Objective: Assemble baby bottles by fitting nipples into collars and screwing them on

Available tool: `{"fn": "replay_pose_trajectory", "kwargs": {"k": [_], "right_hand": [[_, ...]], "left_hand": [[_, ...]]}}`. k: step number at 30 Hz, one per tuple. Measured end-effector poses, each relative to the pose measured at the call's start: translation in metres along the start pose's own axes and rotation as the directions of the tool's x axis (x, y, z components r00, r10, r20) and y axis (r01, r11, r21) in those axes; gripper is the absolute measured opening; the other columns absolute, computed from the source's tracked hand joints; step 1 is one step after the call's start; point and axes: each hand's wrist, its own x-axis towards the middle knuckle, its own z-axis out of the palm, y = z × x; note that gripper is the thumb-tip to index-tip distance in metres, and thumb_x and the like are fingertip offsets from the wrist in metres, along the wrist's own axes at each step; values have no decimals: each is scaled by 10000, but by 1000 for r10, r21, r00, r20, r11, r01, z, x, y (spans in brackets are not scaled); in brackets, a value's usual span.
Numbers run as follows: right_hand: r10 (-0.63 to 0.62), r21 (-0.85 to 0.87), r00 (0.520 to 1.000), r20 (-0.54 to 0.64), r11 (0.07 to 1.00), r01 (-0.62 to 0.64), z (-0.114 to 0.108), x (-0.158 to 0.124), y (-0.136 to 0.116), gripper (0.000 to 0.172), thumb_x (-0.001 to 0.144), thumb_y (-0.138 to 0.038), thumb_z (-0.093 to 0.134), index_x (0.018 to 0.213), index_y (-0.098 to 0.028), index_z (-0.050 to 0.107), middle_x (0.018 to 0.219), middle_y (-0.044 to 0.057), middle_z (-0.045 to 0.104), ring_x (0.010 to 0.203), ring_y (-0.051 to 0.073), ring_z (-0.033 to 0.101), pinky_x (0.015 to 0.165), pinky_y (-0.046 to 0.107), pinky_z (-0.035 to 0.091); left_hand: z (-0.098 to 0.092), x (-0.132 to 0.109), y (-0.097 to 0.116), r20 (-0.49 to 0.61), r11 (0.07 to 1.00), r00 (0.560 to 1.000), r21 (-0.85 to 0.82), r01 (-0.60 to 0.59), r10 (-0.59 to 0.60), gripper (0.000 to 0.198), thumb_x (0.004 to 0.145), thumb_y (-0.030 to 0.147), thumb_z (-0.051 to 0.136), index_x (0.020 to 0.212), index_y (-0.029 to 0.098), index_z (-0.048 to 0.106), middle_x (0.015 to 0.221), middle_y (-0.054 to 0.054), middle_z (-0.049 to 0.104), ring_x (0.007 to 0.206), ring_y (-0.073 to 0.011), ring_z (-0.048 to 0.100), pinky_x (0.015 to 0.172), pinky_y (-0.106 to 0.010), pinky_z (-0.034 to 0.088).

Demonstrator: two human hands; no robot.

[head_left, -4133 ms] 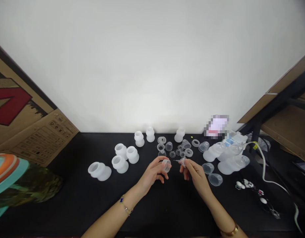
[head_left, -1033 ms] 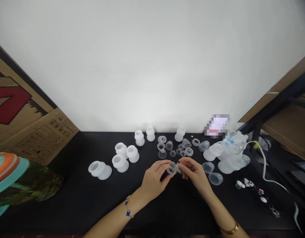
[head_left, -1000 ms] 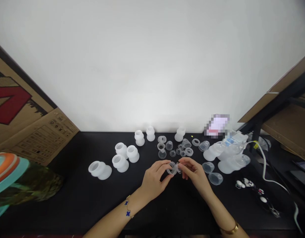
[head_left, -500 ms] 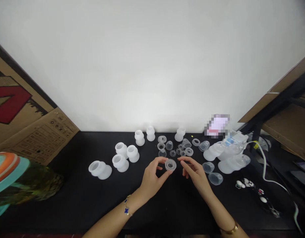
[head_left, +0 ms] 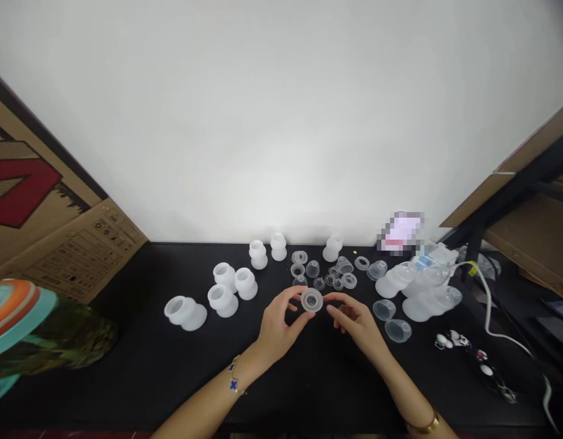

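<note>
My left hand point(head_left: 280, 318) pinches a clear round plastic cap point(head_left: 312, 300) by its left edge, between thumb and fingers, above the black table. The cap's ringed face, with a darker middle, is turned up toward me. Beside it on the right is my right hand point(head_left: 353, 317), thumb and forefinger apart. Its forefinger tip is at the cap's rim; whether it touches I cannot tell. Just beyond the hands lie several clear rings point(head_left: 349, 280) and small domed clear caps point(head_left: 313, 268). Two larger clear domes point(head_left: 398, 330) lie right of my right hand.
Several white open-necked bottles point(head_left: 222, 300) stand at left and back. White bottles with clear tops point(head_left: 395, 279) lie at right, near a white cable point(head_left: 488, 305) and a beaded strap point(head_left: 486, 368). A large jar point(head_left: 75, 335) and cardboard box point(head_left: 98, 250) flank the left.
The cap in my left hand has shifted slightly up and left, its face tilting more toward me. My right hand has moved left, its fingertips now close against the cap's edge.
</note>
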Motion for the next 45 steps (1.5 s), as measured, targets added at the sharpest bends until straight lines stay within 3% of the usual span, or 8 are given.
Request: {"fn": "replay_pose_trajectory", "kwargs": {"k": [8,16,23,27,31,37,41,45], "right_hand": [[-76,-60,990,121,995,84,4,-2,-1,318,838,-461,723,1057,-238,780,689,15,688,542,147,563,478,248,408],[-141,-68,986,90,987,147,4,-2,1,289,844,-460,725,1051,-267,785,1024,53,758,631,163,600,552,277,455],[-145,-82,985,93,985,153,4,-2,4,291,853,-481,709,1038,-269,783,1085,61,742,648,169,600,562,279,466],[-111,-77,993,42,990,114,2,-2,6,324,888,-505,656,1045,-242,763,840,44,719,592,164,583,520,265,435],[-72,-98,997,-37,993,68,1,-3,6,374,932,-527,584,1056,-204,726,594,-4,592,546,168,557,513,265,419],[-218,-259,972,-84,947,190,2,-4,0,309,979,-457,535,856,-223,695,777,42,668,655,192,606,593,292,455],[-333,-363,939,-88,888,281,4,-3,1,228,982,-388,551,945,-240,721,954,77,718,783,225,657,660,314,491],[-404,-383,912,-77,856,346,3,-4,6,217,985,-356,549,1028,-237,725,999,82,720,767,208,665,635,301,508]], "left_hand": [[0,-1,-1,54,996,997,-70,-57,61,263,924,305,650,1181,252,655,1289,-89,681,1150,-265,664,758,-339,632],[0,-3,3,85,994,993,-77,-80,87,178,911,304,669,1084,259,668,1271,-83,704,1062,-249,709,743,-349,641],[0,-3,6,149,996,989,-87,-2,15,220,937,330,623,1146,265,652,1331,-83,668,1004,-237,726,758,-354,642],[1,-5,3,121,997,992,-65,50,-42,458,936,341,622,1373,284,499,1431,-100,575,1106,-245,678,779,-353,630],[1,-6,0,95,997,993,-20,76,-74,477,950,342,599,1400,289,452,1444,-101,544,1109,-238,664,802,-361,617],[3,-5,0,96,997,993,30,64,-67,424,952,347,600,1358,293,490,1449,-86,530,1087,-223,658,808,-358,608],[3,-5,0,103,996,992,49,68,-73,388,950,342,604,1326,294,518,1451,-77,525,1078,-218,657,807,-356,608],[3,-6,-1,103,996,992,61,64,-70,383,946,333,612,1317,303,520,1452,-63,523,1076,-209,654,804,-349,607]]}}
